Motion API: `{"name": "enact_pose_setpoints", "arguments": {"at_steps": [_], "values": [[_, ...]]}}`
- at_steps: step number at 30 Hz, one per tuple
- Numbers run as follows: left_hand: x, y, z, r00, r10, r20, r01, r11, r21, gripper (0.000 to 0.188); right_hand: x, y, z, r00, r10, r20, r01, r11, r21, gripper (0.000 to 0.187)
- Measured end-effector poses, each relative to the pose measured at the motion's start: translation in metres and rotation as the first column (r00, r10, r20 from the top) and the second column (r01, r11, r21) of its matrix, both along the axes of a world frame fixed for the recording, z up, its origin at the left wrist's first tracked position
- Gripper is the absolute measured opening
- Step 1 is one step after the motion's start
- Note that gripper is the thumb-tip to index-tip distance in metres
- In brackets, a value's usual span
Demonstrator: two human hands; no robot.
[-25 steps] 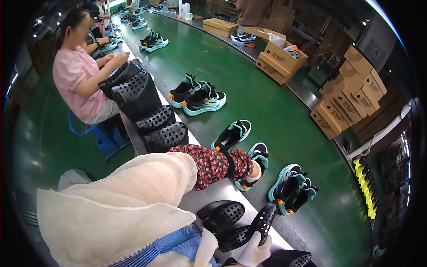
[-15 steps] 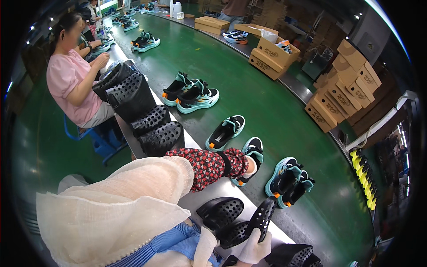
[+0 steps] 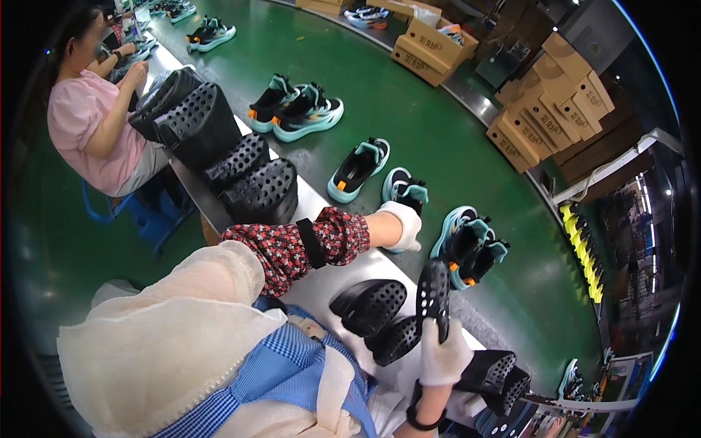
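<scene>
My right hand (image 3: 447,356), in a white glove, holds up a black perforated clog-shaped piece (image 3: 434,292) by its lower end. My left hand (image 3: 400,223), also gloved, lies over the near end of a black and teal sneaker (image 3: 404,187); its fingers cannot be clearly made out. Left of this sneaker rests its mate (image 3: 358,169). Another sneaker pair (image 3: 471,247) stands just beyond the held piece. Between my arms, two black perforated pieces (image 3: 374,304) lie on the pale table edge. More black pieces (image 3: 496,379) sit beside my right wrist.
Tall black perforated pieces (image 3: 197,120) and lower ones (image 3: 259,190) line the table edge at left. A sneaker pair (image 3: 307,113) stands beyond them on the green surface (image 3: 394,95). A person in pink (image 3: 95,120) sits at left. Cardboard shoe boxes (image 3: 548,109) are stacked at far right.
The view has shifted, so the scene sits higher. My left hand has drawn back toward the near end of the sneaker. In my right hand, the black piece is now more upright.
</scene>
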State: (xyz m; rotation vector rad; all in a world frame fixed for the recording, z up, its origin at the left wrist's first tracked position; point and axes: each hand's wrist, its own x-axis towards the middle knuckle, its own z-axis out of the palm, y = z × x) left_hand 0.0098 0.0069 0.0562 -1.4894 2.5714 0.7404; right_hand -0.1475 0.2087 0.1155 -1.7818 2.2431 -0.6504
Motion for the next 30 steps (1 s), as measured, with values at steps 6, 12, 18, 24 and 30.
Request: {"name": "enact_pose_setpoints", "arguments": {"at_steps": [6, 12, 18, 24, 30], "values": [[-0.009, -0.004, -0.081, 1.000, -0.015, 0.018, 0.013, 0.998, 0.069, 0.038, 0.012, -0.077, 0.000, 0.971, 0.206, -0.117, -0.192, 0.974, 0.122, 0.034], [-0.012, -0.013, -0.108, 0.994, 0.080, -0.080, -0.080, 0.997, 0.014, 0.031, 0.014, -0.166, -0.025, 0.949, 0.312, -0.051, -0.275, 0.893, 0.356, 0.052], [0.013, -0.001, -0.087, 0.974, 0.168, -0.149, -0.156, 0.983, 0.092, 0.027, 0.036, -0.226, -0.025, 0.838, 0.534, -0.111, -0.403, 0.743, 0.534, 0.056], [0.001, 0.002, -0.083, 0.945, 0.197, -0.262, -0.189, 0.980, 0.056, 0.026, 0.069, -0.226, -0.052, 0.791, 0.464, -0.399, -0.244, 0.838, 0.489, 0.051], [-0.025, -0.010, -0.115, 0.933, 0.264, -0.244, -0.239, 0.962, 0.128, 0.024, 0.067, -0.231, -0.078, 0.874, 0.319, -0.365, -0.176, 0.911, 0.374, 0.043]]}}
